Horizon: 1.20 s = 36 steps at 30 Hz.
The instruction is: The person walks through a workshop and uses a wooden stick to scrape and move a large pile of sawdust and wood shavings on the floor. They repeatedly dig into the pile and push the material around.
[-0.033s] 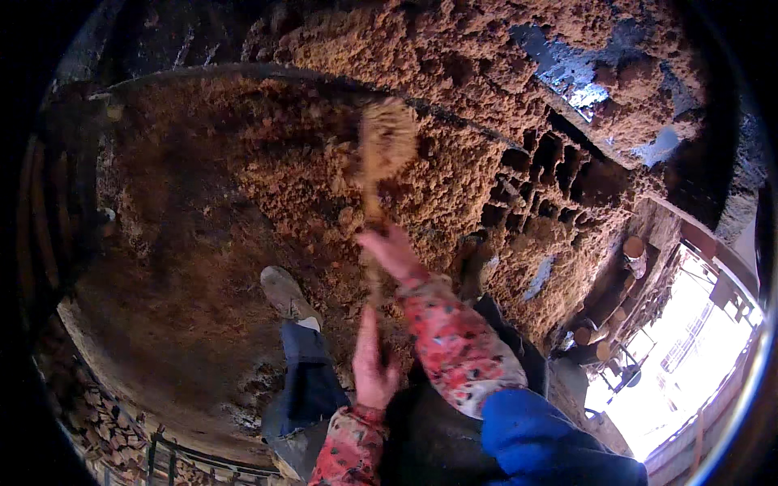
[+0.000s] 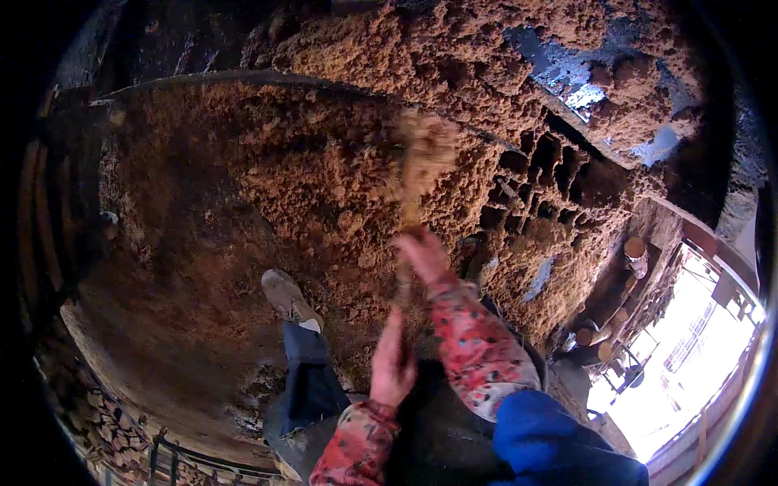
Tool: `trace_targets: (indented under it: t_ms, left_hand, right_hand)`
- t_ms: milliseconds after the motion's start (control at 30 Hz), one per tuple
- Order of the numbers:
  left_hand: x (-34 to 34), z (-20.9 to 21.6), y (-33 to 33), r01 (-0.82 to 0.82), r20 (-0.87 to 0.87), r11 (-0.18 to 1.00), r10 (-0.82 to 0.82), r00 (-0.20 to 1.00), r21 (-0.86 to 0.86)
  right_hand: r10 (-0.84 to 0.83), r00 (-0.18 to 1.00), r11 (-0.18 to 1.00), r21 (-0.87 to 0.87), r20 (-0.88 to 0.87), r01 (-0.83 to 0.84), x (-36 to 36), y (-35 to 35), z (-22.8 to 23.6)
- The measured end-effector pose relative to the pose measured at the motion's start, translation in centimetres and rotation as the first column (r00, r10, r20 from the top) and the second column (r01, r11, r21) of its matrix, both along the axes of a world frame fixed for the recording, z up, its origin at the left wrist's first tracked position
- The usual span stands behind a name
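Observation:
A long-handled shovel (image 2: 412, 209) points away from me over rough reddish-brown clay-like soil (image 2: 324, 186). Its broad head, soil-coloured, is smeared by motion, so I cannot make out its edge or load. My right hand (image 2: 423, 254) wraps round the middle of the handle. Nearer my body, my left hand (image 2: 394, 364) grips the handle's lower end; its fingers are partly blurred. Both arms wear red patterned sleeves, and blue cloth covers the right upper arm.
My shoe (image 2: 284, 293) stands on the soil at left. A dark curved rim (image 2: 267, 77) crosses behind the shovel. Holed bricks or blocks (image 2: 543, 174) lie beyond, right. Logs (image 2: 636, 248) lie near a bright opening (image 2: 677, 348). Stacked split wood (image 2: 113, 433) is at lower left.
Both hands and the shovel have shifted to the right, the head sweeping right and slightly lower in view. My grip on the handle stays the same.

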<state>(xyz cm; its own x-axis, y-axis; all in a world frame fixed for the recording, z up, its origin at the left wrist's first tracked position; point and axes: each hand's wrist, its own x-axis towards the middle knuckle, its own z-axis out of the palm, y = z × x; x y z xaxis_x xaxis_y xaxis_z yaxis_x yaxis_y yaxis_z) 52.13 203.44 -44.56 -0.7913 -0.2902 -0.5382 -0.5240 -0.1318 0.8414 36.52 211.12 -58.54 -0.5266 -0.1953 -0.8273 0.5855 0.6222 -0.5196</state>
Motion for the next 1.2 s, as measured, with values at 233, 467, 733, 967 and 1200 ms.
trace_targets:
  t_ms: [233, 467, 733, 967, 1200]
  left_hand:
    - [-4.3, 1.8, 4.5, 0.227, -0.11, 0.969, -0.216, 0.97, 0.101]
    - [1.7, 7.7, -0.9, 0.019, 0.191, 0.921, 0.06, 0.98, -0.389]
    - [1.9, 4.0, -0.3, 0.063, 0.17, 0.901, 0.012, 0.985, -0.429]
    - [-2.6, 4.8, 5.7, 0.231, 0.035, 0.971, -0.23, 0.973, -0.063]
    - [0.9, 7.6, 4.3, 0.21, 0.098, 0.969, -0.199, 0.975, -0.13]
  right_hand:
    - [-0.391, 0.919, 0.92, 0.017, -0.056, 0.393, -2.7, 12.5, 2.2]
    - [0.152, 0.956, 0.972, -0.214, 0.249, -0.098, 5.3, -8.4, 6.3]
    - [0.085, 0.963, 0.964, -0.266, 0.257, -0.015, 7.1, -6.9, -1.4]
    - [-0.422, 0.899, 0.902, -0.048, 0.117, 0.43, 0.8, 9.5, 3.6]
    - [-0.231, 0.951, 0.973, 0.033, 0.206, 0.229, 3.3, 5.2, 7.4]
